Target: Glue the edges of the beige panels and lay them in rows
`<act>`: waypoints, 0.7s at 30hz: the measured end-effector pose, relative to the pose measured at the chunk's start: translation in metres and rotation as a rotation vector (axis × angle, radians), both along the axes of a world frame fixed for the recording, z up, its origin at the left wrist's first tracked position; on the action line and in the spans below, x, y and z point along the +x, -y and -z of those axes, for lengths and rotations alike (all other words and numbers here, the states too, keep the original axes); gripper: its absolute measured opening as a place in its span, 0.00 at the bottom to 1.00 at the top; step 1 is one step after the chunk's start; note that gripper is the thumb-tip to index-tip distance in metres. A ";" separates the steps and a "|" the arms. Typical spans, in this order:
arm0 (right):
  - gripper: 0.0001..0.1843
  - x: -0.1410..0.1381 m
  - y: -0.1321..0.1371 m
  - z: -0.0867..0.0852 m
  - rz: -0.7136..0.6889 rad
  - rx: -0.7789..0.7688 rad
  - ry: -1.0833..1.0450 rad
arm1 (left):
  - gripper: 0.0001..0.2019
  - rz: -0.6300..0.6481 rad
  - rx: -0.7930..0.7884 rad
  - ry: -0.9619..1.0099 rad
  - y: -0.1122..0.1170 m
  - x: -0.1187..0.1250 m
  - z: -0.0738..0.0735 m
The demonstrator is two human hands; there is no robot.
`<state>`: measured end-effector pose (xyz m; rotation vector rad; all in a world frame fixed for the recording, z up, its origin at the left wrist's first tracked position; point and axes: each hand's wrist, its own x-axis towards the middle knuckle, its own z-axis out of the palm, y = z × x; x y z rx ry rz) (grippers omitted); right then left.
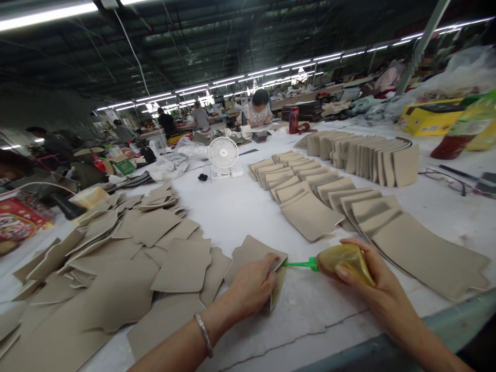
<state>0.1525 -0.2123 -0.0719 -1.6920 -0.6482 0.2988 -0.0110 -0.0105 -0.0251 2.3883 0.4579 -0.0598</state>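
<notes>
The step in hand looks like gluing: the right hand point(370, 281) grips a bottle point(341, 261), its green nozzle point(300, 264) at the edge of a beige piece point(250, 254) pinched by the left hand point(250, 287) above the table point(209, 199). The next move seems to call for steady squeezing. A pile point(120, 289) crowds the left hand, rows point(312, 214) fan out rightward, and a fan point(223, 153) stands beyond.

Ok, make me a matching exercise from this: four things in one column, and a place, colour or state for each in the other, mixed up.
Things
1. Left hand
2. Squeeze bottle
3. Fan
4. Box

Matches
A. White
B. Yellow, near the picture's right edge
C. Touching a beige piece
D. Held in the right hand

Right pairs: 1-C, 2-D, 3-A, 4-B.
</notes>
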 end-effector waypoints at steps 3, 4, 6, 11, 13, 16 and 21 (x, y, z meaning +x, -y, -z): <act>0.30 -0.011 0.002 -0.002 -0.066 0.023 -0.149 | 0.23 0.001 -0.007 0.013 0.000 -0.001 0.001; 0.30 -0.014 0.002 -0.003 -0.085 0.039 -0.193 | 0.24 -0.002 -0.009 0.015 -0.001 -0.001 0.001; 0.31 -0.016 0.001 -0.006 -0.080 0.071 -0.245 | 0.24 -0.003 -0.015 0.013 -0.001 -0.002 0.000; 0.34 -0.013 -0.003 -0.004 0.063 0.081 -0.193 | 0.23 -0.012 -0.048 0.023 -0.003 -0.003 0.001; 0.34 -0.017 -0.001 -0.001 0.065 0.040 -0.174 | 0.22 -0.012 -0.078 0.050 -0.004 -0.003 0.003; 0.34 -0.027 0.003 0.003 0.017 -0.013 -0.194 | 0.22 -0.010 -0.090 0.073 -0.006 -0.003 0.006; 0.32 -0.021 -0.003 0.002 0.078 0.022 -0.130 | 0.22 -0.008 -0.077 0.056 -0.005 -0.004 0.004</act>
